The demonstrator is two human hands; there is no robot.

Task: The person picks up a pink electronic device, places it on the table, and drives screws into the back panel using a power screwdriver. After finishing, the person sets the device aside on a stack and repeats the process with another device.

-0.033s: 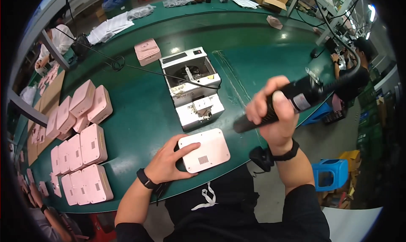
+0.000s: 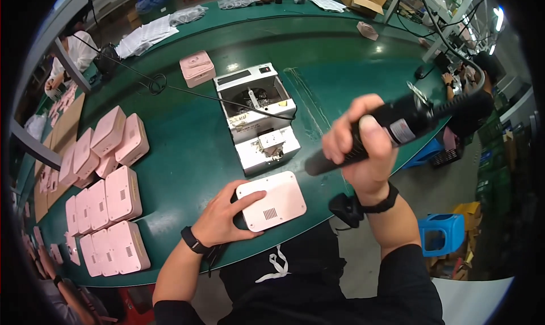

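Note:
At the table's near edge, a pale pink plastic casing (image 2: 276,199) lies flat, its grille and corner holes facing up. My left hand (image 2: 226,216) grips its left side, index finger stretched over the top and thumb along the near edge. Right of the casing and raised above the table, my right hand (image 2: 366,149) is wrapped around a black electric screwdriver (image 2: 402,123). The tool is tilted, its dark front end pointing down and left, close to the casing's far right corner but apart from it. I cannot make out a bit or screw at its end.
Beyond the casing stands a metal screw feeder (image 2: 258,112), with a black cable across it. Stacked pink casings (image 2: 120,194) fill the left side; another casing (image 2: 197,69) lies behind. Co-workers sit around the table. A blue stool (image 2: 441,234) stands on the floor at right.
My right hand and the screwdriver have shifted slightly left, toward the casing. My left hand keeps the same hold, and the view has shifted a little.

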